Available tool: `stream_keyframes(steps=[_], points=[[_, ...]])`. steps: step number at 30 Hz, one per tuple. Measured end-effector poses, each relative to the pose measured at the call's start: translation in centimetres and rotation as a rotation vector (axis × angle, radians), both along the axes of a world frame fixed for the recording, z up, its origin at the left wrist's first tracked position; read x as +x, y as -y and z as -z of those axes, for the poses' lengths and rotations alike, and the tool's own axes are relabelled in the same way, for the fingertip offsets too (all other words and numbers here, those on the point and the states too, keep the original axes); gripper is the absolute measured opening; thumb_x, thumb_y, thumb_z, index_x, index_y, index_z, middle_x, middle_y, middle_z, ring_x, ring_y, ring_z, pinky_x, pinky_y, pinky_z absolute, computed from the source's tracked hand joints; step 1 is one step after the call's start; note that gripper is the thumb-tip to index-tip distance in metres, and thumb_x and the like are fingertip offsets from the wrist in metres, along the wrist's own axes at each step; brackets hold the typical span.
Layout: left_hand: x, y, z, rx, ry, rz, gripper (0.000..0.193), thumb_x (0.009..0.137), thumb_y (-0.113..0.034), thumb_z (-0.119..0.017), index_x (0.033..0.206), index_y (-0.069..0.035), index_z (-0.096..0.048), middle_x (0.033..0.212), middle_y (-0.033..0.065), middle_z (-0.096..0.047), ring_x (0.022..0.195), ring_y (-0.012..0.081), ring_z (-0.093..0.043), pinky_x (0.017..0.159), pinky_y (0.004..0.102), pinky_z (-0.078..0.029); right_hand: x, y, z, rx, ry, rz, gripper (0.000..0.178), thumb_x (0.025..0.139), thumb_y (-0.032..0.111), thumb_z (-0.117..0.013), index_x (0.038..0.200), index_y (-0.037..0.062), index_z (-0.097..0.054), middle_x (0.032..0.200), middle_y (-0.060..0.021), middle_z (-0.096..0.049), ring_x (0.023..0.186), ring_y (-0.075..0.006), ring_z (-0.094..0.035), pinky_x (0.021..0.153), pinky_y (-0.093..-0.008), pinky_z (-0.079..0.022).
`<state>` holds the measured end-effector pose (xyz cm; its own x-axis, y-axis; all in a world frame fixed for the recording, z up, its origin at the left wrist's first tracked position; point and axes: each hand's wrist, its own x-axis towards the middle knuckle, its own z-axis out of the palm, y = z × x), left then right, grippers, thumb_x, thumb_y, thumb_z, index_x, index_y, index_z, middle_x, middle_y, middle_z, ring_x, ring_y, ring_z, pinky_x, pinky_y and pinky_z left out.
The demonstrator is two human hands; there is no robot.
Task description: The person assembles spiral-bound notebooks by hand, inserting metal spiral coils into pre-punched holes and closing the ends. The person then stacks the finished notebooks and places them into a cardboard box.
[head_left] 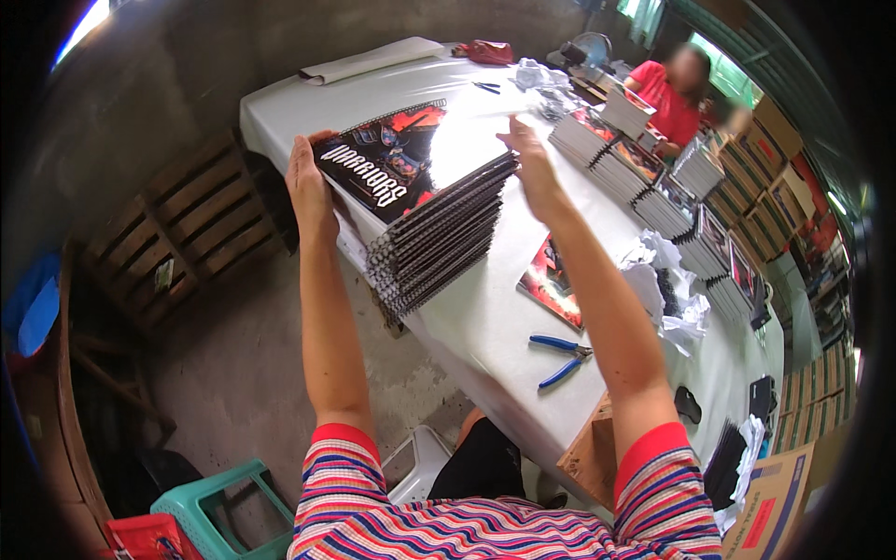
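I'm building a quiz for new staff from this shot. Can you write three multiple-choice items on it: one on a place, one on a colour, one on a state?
1. Where do the pliers lie?
A. on the white table, near its front edge
B. on the floor
C. on top of the notebook stack

2. What colour are the pliers' handles?
A. red
B. blue
C. yellow

3. How do the hands meet the stack of spiral notebooks?
A. both rest flat on its top cover
B. only one touches it
C. left hand and right hand press against opposite sides

Answers: 1 A, they lie on the cloth beside a single loose notebook. 2 B, both handles are blue. 3 C, one hand at each side.
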<state>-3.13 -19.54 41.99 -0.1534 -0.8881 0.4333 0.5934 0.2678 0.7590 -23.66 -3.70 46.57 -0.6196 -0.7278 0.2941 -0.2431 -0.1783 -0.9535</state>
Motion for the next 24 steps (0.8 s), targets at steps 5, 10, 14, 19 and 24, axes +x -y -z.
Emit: stream_keyframes(steps=[5, 10, 14, 19, 24], points=[[-1.9, -1.3, -1.2, 0.11, -0.082, 0.009, 0.045, 0.097, -0.037, -0.037, 0.093, 0.002, -0.061, 0.086, 0.0069, -0.059, 0.078, 0.0123, -0.054, 0.075, 0.0244, -0.043, -0.8, 2.1, 1.6, 0.048, -0.088, 0.142, 0.06, 0.093, 0.045, -0.042, 0.125, -0.0063, -0.043, 0.127, -0.0177, -0.047, 0.118, -0.0241, -0.045, 0.101, -0.031, -0.029], [-0.3, -0.3, -0.9, 0.022, 0.062, -0.226, 0.067, 0.094, -0.055, -0.023, 0.12, 0.001, -0.047, 0.118, 0.0108, -0.053, 0.108, 0.02, -0.048, 0.097, 0.0351, -0.033, -3.2, 1.1, 4.2, -0.145, -0.069, 0.359, 0.061, 0.087, 0.044, -0.053, 0.126, -0.0017, -0.041, 0.1, -0.0196, -0.059, 0.092, -0.0217, -0.056, 0.081, -0.0318, -0.044], [4.7, -8.1, -2.6, -0.067, -0.073, -0.685, 0.039, 0.097, -0.036, -0.034, 0.108, -0.002, -0.05, 0.11, 0.0121, -0.056, 0.104, 0.02, -0.052, 0.09, 0.0359, -0.037, -13.1, -11.4, 9.7, 0.42, -0.208, 0.578, 0.084, 0.067, 0.025, -0.072, 0.134, -0.0014, -0.029, 0.116, -0.0254, -0.053, 0.102, -0.0282, -0.057, 0.086, -0.0339, -0.047], [0.1, -21.0, 1.7, -0.819, -0.046, -0.061, 0.023, 0.092, -0.02, -0.042, 0.096, 0.002, -0.048, 0.09, 0.0162, -0.059, 0.077, 0.0258, -0.06, 0.067, 0.0351, -0.05, -13.8, -16.9, 13.7, 1.149, 0.149, 0.561, 0.121, 0.061, 0.038, -0.082, 0.135, -0.0111, 0.0, 0.111, -0.0311, -0.054, 0.095, -0.0332, -0.061, 0.07, -0.0438, -0.054], [-16.5, -23.5, 8.7, -0.536, 1.315, 0.307, 0.077, 0.081, -0.045, -0.058, 0.135, 0.001, -0.027, 0.124, 0.0309, -0.044, 0.117, 0.0443, -0.042, 0.094, 0.0445, -0.039, -24.3, -19.0, 24.8, 0.739, 0.492, 0.747, 0.036, 0.077, 0.03, -0.066, 0.095, 0.0014, -0.053, 0.09, -0.0166, -0.062, 0.07, -0.0232, -0.06, 0.055, -0.0358, -0.05]])
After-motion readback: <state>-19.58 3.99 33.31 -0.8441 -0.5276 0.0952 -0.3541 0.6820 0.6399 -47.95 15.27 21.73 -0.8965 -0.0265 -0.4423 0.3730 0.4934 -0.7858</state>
